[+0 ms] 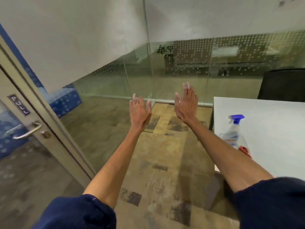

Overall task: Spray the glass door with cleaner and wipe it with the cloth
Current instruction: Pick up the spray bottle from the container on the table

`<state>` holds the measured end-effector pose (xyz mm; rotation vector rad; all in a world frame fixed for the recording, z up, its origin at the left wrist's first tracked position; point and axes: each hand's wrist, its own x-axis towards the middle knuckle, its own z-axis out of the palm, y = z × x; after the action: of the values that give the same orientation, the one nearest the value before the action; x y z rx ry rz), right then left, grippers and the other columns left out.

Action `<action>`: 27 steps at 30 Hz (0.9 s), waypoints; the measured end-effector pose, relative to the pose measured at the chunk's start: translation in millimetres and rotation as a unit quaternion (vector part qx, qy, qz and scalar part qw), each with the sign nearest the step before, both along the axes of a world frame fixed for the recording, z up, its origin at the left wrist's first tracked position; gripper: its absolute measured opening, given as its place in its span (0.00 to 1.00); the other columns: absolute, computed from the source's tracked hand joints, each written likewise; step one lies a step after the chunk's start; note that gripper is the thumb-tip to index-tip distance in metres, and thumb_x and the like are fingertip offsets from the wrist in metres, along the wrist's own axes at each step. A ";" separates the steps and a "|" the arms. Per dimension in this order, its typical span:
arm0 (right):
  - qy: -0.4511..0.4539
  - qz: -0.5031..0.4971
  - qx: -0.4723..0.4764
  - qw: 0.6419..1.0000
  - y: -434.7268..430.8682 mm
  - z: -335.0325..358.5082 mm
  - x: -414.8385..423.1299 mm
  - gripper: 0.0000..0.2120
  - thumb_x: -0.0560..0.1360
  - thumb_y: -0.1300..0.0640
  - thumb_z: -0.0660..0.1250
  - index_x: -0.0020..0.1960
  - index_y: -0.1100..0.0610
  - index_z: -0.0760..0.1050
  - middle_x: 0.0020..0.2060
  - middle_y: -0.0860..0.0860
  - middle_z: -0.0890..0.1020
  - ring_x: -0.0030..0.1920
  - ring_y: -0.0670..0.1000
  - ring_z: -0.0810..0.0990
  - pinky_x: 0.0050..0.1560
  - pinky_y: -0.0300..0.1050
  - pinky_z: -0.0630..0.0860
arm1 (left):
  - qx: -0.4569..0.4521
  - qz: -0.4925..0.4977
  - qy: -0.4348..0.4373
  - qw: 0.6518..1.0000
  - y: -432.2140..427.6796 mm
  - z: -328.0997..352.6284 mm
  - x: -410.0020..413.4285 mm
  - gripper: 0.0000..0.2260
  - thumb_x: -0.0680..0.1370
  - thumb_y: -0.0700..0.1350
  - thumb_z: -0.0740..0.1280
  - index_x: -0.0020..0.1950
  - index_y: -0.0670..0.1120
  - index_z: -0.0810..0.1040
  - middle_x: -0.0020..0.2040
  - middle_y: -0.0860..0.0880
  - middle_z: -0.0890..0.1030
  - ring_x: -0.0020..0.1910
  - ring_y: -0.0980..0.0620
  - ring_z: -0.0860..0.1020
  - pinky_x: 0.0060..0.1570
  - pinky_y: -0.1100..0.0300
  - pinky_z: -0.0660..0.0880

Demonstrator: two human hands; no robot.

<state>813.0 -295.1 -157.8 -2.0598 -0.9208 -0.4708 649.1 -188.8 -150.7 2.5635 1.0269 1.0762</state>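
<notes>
Hovering apart with straight fingers, left hand (139, 111) and right hand (187, 103) hold nothing. Right of the right hand sits the spray bottle (234, 130), probably light and slick; grip its neck under the trigger.

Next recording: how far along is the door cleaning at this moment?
Done: nothing that shows; the glass door carries no visible spray, though it is blurred. In hand: nothing; the left hand and right hand are both raised, open and empty. Left: everything. The spray bottle and red cloth sit on the white table, untouched, so picking up, spraying and wiping remain.
</notes>
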 end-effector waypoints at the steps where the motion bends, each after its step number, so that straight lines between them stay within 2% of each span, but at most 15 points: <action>1: 0.009 -0.013 -0.002 1.000 -8.5 -8.3 14.0 0.27 0.84 0.47 0.53 0.78 0.59 0.58 0.78 0.57 0.62 0.77 0.58 0.60 0.75 0.61 0.60 | -0.005 -0.012 0.007 1.000 -5.1 -8.5 15.8 0.23 0.85 0.53 0.51 0.67 0.37 0.73 0.73 0.32 0.68 0.79 0.40 0.58 0.77 0.45 0.55; 6: 0.043 -0.078 -0.022 0.996 -49.1 -47.9 81.4 0.27 0.83 0.46 0.53 0.78 0.59 0.58 0.78 0.59 0.62 0.78 0.59 0.59 0.76 0.60 0.59 | -0.039 -0.077 0.015 0.996 -27.0 -51.6 91.6 0.17 0.83 0.49 0.56 0.57 0.37 0.78 0.64 0.33 0.77 0.74 0.37 0.65 0.70 0.42 0.63; 8: 0.041 -0.108 -0.027 0.993 -63.3 -62.0 106.0 0.26 0.83 0.48 0.54 0.77 0.60 0.60 0.77 0.59 0.64 0.77 0.59 0.61 0.73 0.60 0.62 | -0.039 -0.105 0.047 0.993 -32.9 -69.6 119.9 0.16 0.83 0.48 0.57 0.55 0.38 0.79 0.60 0.36 0.79 0.75 0.38 0.64 0.71 0.41 0.63; 10: 0.052 -0.137 -0.024 0.989 -77.0 -77.4 125.7 0.25 0.83 0.50 0.56 0.75 0.61 0.62 0.75 0.60 0.65 0.75 0.60 0.63 0.70 0.61 0.64 | -0.045 -0.135 0.063 0.988 -37.7 -88.9 146.7 0.14 0.83 0.46 0.58 0.54 0.38 0.79 0.60 0.34 0.78 0.74 0.36 0.64 0.69 0.38 0.63; 12: 0.063 -0.155 -0.014 0.986 -90.8 -94.0 142.5 0.23 0.82 0.52 0.58 0.73 0.62 0.65 0.73 0.61 0.67 0.73 0.62 0.66 0.67 0.59 0.66 | -0.083 -0.151 0.079 0.982 -41.0 -104.7 173.7 0.14 0.83 0.46 0.58 0.56 0.38 0.78 0.61 0.33 0.76 0.70 0.36 0.69 0.67 0.40 0.65; 15: 0.053 -0.178 -0.003 0.983 -111.0 -113.6 164.9 0.18 0.81 0.54 0.59 0.68 0.62 0.70 0.67 0.60 0.72 0.66 0.60 0.72 0.59 0.57 0.71 | -0.147 -0.162 0.119 0.968 -46.9 -123.0 215.8 0.15 0.83 0.47 0.57 0.61 0.39 0.75 0.61 0.38 0.76 0.63 0.39 0.73 0.64 0.49 0.66; 16: 0.052 -0.188 0.003 0.981 -117.6 -119.2 170.8 0.16 0.80 0.56 0.60 0.65 0.61 0.71 0.64 0.59 0.74 0.63 0.60 0.73 0.57 0.57 0.72 | -0.165 -0.174 0.119 0.964 -50.6 -128.6 227.4 0.15 0.83 0.47 0.58 0.63 0.40 0.73 0.62 0.40 0.75 0.63 0.40 0.73 0.63 0.51 0.67; 19: 0.077 -0.222 0.020 0.972 -135.1 -139.4 184.3 0.10 0.78 0.59 0.61 0.58 0.61 0.72 0.57 0.57 0.76 0.56 0.59 0.76 0.54 0.56 0.72 | -0.221 -0.193 0.119 0.949 -62.7 -144.3 256.9 0.18 0.82 0.46 0.60 0.70 0.40 0.66 0.70 0.40 0.70 0.66 0.39 0.72 0.60 0.48 0.71; 21: 0.113 -0.246 0.020 0.962 -144.4 -153.4 192.0 0.10 0.79 0.59 0.60 0.58 0.61 0.72 0.58 0.57 0.75 0.57 0.59 0.75 0.55 0.55 0.71 | -0.259 -0.194 0.131 0.937 -68.4 -154.2 272.6 0.20 0.82 0.46 0.61 0.72 0.40 0.65 0.70 0.39 0.71 0.67 0.38 0.73 0.61 0.47 0.71; 25: 0.176 -0.269 0.010 0.947 -161.3 -177.9 205.3 0.13 0.80 0.57 0.60 0.63 0.60 0.70 0.62 0.55 0.73 0.60 0.56 0.75 0.58 0.50 0.68 | -0.302 -0.222 0.151 0.915 -76.6 -170.8 294.5 0.18 0.80 0.45 0.63 0.69 0.43 0.68 0.66 0.40 0.76 0.64 0.39 0.76 0.61 0.48 0.74; 27: 0.190 -0.266 0.004 0.945 -168.5 -185.0 212.7 0.15 0.80 0.56 0.61 0.65 0.60 0.69 0.63 0.55 0.72 0.61 0.56 0.74 0.59 0.52 0.69 | -0.319 -0.231 0.156 0.906 -82.9 -176.2 304.5 0.19 0.79 0.45 0.64 0.69 0.43 0.69 0.67 0.40 0.76 0.65 0.40 0.75 0.62 0.49 0.73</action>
<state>1025.8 -463.6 -342.7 -2.2767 -0.1263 -0.3305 953.6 -271.7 -327.0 2.2629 0.6192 0.1589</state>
